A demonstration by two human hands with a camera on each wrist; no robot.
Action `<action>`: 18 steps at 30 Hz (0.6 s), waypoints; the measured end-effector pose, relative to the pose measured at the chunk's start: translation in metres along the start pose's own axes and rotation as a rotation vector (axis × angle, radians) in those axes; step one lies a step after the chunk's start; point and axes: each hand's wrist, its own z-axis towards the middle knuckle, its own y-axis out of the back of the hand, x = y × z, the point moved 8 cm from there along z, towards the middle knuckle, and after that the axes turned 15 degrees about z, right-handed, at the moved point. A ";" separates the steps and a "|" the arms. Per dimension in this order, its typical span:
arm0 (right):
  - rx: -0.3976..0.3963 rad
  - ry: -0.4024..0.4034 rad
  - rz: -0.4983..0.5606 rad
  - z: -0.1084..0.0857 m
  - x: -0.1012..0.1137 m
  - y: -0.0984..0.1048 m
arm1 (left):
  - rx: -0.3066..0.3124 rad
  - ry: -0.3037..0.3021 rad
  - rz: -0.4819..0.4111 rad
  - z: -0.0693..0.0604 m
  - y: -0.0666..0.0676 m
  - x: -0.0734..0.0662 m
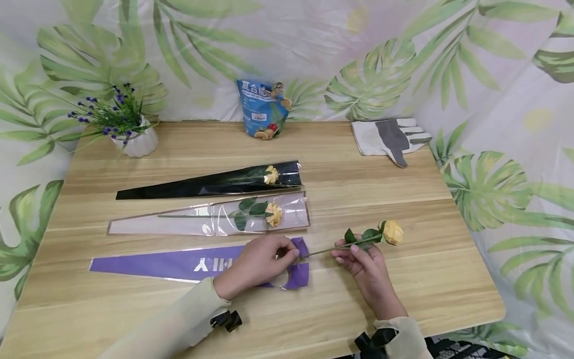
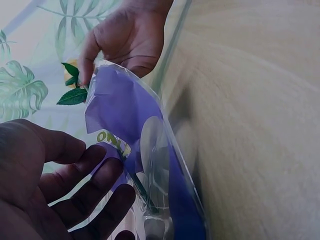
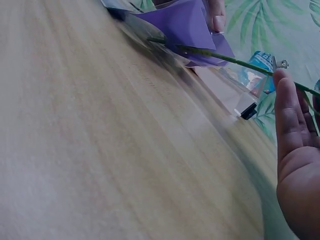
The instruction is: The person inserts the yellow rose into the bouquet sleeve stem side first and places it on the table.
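Note:
My right hand [image 1: 365, 267] pinches the leafy stem of a yellow rose [image 1: 392, 233] between thumb and fingers, with the bloom pointing right. The stem [image 3: 220, 56] runs leftward into the mouth of a purple flower sleeve [image 1: 148, 260] with white lettering and a clear film front. In the left wrist view, the lower stem [image 2: 137, 185] shows behind the clear film. My left hand [image 1: 257, 262] is at the sleeve's mouth, thumb and forefinger pinching its edge; the other fingers [image 2: 102, 172] are spread loosely. The exact pinch point is partly hidden.
Behind the purple sleeve lie a pale pink sleeve [image 1: 170, 224] and a black sleeve [image 1: 193, 184], each holding a yellow rose. Farther back stand a potted plant [image 1: 139, 142] and a blue bag [image 1: 262, 109]. Work gloves [image 1: 390, 139] lie at the back right.

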 end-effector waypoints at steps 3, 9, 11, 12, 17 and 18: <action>0.041 -0.001 0.040 0.000 0.002 -0.004 | 0.000 0.005 0.003 0.000 0.001 0.000; 0.049 0.005 0.004 0.002 0.005 -0.006 | 0.001 0.004 0.014 0.001 0.002 -0.001; 0.046 0.010 -0.011 0.003 0.005 -0.006 | -0.001 0.005 0.015 0.001 0.003 -0.001; 0.041 0.013 -0.019 0.003 0.005 -0.007 | -0.002 0.005 0.015 0.001 0.003 -0.001; -0.020 0.019 -0.105 0.005 0.000 -0.006 | -0.004 0.008 0.002 0.001 0.004 -0.001; -0.029 0.009 -0.132 0.006 -0.003 -0.007 | -0.006 0.007 -0.001 0.001 0.005 -0.001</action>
